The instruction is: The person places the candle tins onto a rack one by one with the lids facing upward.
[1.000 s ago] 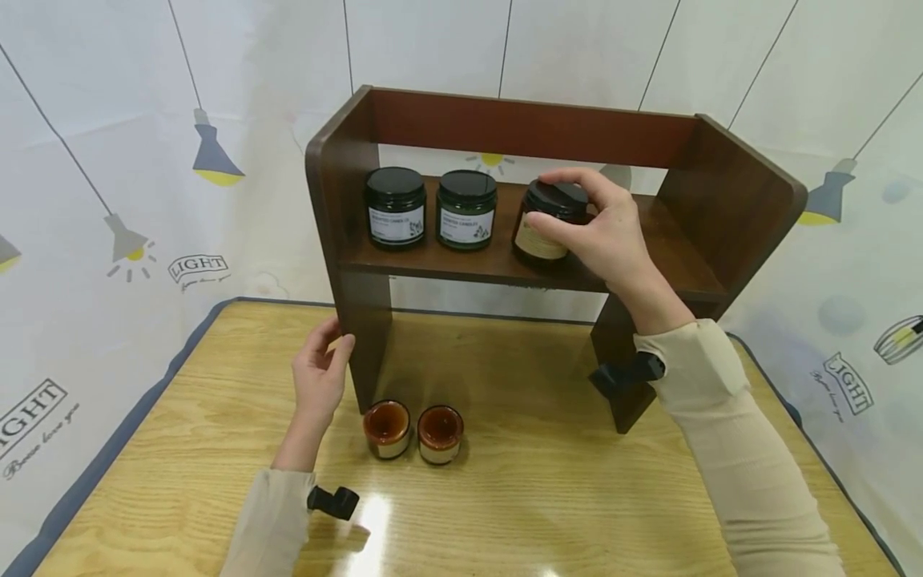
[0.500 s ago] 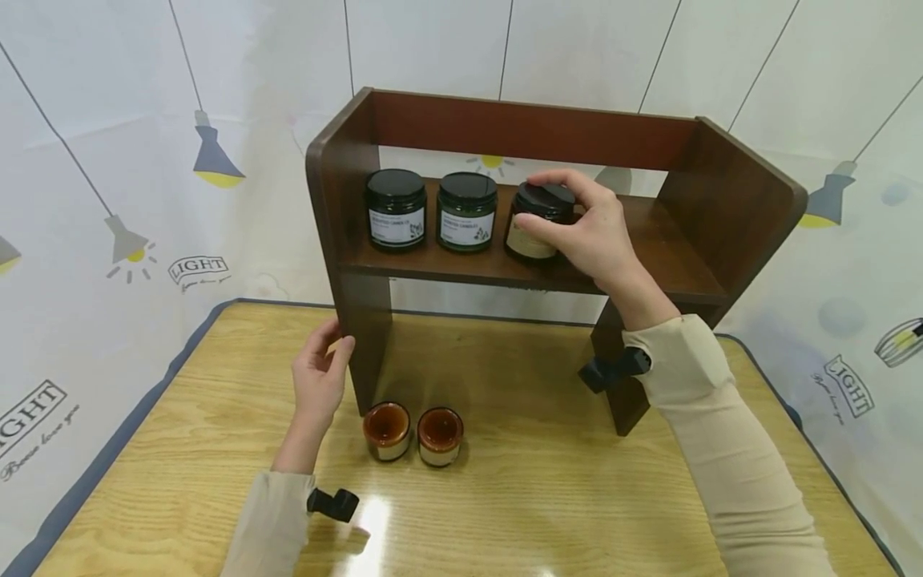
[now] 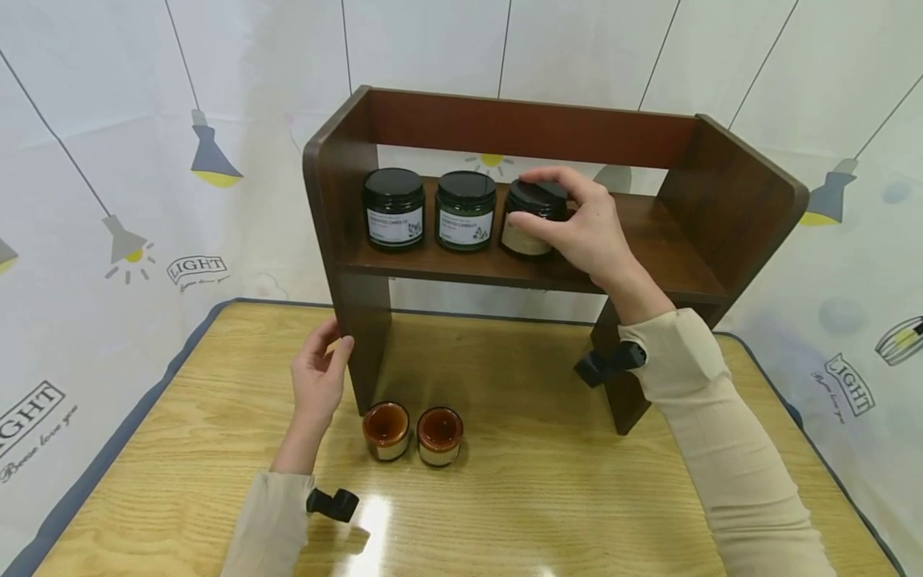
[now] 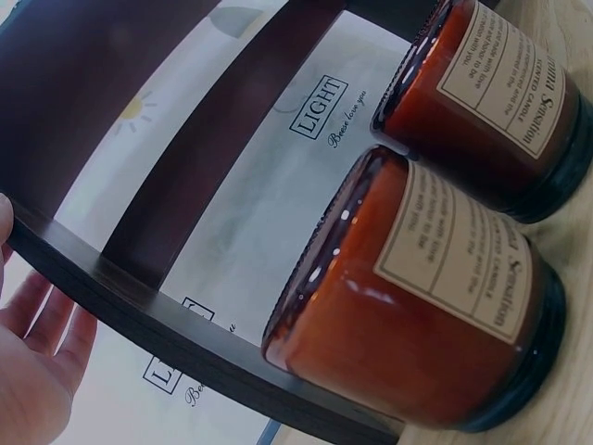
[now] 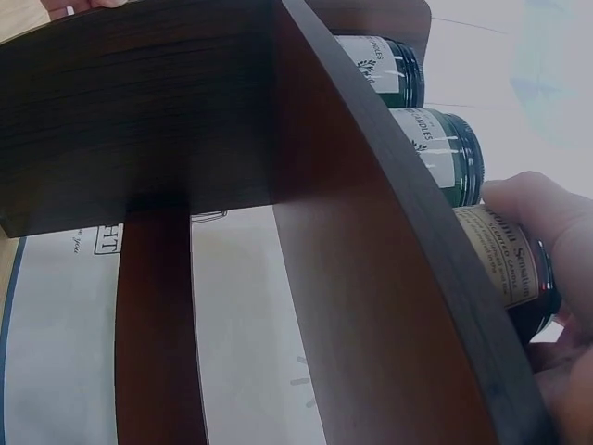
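On the upper board of a dark wooden shelf (image 3: 469, 271), my right hand (image 3: 587, 232) grips a brown candle jar (image 3: 530, 240) with a black lid and cream label. Its thumb is at the front and its fingers are around the lid; in the right wrist view the jar (image 5: 505, 260) is partly covered by the hand (image 5: 556, 241). Left of it stand a green candle jar (image 3: 465, 228) and a darker candle jar (image 3: 395, 226), both white-labelled. My left hand (image 3: 317, 377) holds the front edge of the shelf's left side panel between thumb and fingers.
Two lidless amber candle jars (image 3: 385, 433) stand side by side on the wooden table (image 3: 534, 497), near the foot of the left panel. The shelf's right panel (image 3: 735, 208) rises right of my right hand. A lamp-printed backdrop (image 3: 144, 64) surrounds the table.
My right hand has slid the brown candle jar left along the board, closer to the green one. The left hand stays at the side panel.
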Available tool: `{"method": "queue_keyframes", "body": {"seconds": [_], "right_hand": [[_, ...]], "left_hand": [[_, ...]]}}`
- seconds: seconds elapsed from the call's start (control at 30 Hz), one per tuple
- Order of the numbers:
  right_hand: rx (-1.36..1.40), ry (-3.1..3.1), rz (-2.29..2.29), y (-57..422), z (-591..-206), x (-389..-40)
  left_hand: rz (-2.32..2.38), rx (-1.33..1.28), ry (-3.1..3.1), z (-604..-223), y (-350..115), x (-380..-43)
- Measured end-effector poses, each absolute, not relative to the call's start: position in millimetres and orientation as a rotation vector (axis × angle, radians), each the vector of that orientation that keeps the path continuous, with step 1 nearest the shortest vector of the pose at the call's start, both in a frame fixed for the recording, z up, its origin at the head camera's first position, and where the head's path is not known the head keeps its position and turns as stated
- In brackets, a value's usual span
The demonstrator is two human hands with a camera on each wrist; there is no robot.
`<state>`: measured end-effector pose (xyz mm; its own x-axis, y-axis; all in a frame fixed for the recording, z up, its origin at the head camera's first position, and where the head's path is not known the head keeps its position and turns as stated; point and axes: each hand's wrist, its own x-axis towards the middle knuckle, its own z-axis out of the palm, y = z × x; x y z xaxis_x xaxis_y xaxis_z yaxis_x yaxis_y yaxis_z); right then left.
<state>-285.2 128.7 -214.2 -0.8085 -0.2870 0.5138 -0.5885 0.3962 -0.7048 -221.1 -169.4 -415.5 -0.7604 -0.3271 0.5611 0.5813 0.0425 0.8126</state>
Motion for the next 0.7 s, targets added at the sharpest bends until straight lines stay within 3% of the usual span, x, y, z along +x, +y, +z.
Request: {"method": "queue_keyframes", "body": {"seconds": [0.7], "right_hand": [[0.795, -2.321, 1.362, 129.2, -211.8, -278.5]], "left_hand": [[-1.795, -0.236, -1.685, -414.8, -168.3, -220.4]]}}
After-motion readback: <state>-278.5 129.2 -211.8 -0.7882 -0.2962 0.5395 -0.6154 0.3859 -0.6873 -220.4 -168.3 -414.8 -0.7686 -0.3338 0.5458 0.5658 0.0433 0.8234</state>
